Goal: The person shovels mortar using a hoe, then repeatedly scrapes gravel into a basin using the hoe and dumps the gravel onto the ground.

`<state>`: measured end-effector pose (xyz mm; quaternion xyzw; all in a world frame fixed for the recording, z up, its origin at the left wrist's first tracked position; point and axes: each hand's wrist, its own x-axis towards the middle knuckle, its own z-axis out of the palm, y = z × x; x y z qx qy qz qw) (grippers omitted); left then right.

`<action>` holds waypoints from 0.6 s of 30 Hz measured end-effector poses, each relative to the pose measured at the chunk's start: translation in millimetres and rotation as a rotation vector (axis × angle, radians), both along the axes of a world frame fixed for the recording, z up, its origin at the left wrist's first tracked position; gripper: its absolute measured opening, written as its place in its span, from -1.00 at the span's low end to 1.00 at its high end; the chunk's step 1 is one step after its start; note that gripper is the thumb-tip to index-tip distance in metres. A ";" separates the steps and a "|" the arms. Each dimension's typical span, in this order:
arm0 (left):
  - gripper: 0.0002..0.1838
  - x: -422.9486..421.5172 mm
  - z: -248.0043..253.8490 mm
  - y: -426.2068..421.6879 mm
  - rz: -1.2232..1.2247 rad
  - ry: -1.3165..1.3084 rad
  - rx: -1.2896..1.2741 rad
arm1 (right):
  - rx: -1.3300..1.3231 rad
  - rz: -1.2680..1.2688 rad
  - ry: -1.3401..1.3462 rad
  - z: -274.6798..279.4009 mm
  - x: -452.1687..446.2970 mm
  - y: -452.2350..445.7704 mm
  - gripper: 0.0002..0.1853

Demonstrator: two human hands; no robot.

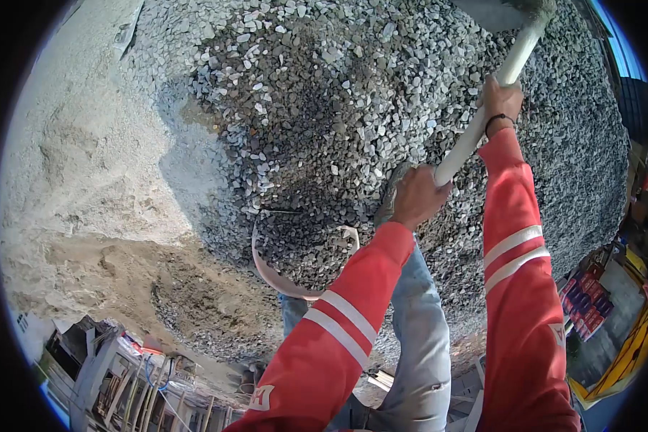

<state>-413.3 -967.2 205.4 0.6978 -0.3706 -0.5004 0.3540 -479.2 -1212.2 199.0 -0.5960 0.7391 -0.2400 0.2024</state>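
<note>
Left grip [419, 198] and right grip [502, 101] are both grasping one shovel's pale handle [462, 148]. The shovel is extending over gravel [381, 86], its blade [488, 14] crossing the upper view edge. One pale-rimmed container [268, 275] is holding gravel, left of the left grip.

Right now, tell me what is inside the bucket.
Gray gravel shows inside the bucket. The bottom cannot be seen under that gravel, and the left sleeve hides part of the bucket's side.
</note>
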 end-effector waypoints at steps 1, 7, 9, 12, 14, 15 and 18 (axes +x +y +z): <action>-0.67 -3.2 -2.5 -4.9 0.001 -0.064 0.106 | 0.155 -0.086 0.076 -38.3 -5.1 -16.8 -0.56; -0.62 34.3 7.4 57.3 -0.145 -0.070 0.439 | 0.408 -0.404 0.167 -66.9 13.1 75.4 -0.59; -0.62 42.6 -1.4 89.2 -0.196 -0.108 0.420 | 0.390 -0.464 0.206 -70.9 16.4 111.0 -0.61; -0.63 43.6 -13.0 151.7 -0.223 -0.180 0.416 | 0.555 -0.475 -0.028 -71.7 28.6 171.8 -0.61; -0.63 49.6 -12.7 184.3 -0.197 -0.206 0.410 | 0.584 -0.377 0.150 -84.8 36.8 207.0 -0.59; -0.63 56.2 -12.0 201.7 -0.181 -0.172 0.402 | 0.584 -0.376 0.149 -107.2 32.1 224.5 -0.59; -0.63 85.6 0.5 236.1 -0.285 -0.126 0.495 | 0.618 -0.339 0.101 -143.6 32.4 265.4 -0.58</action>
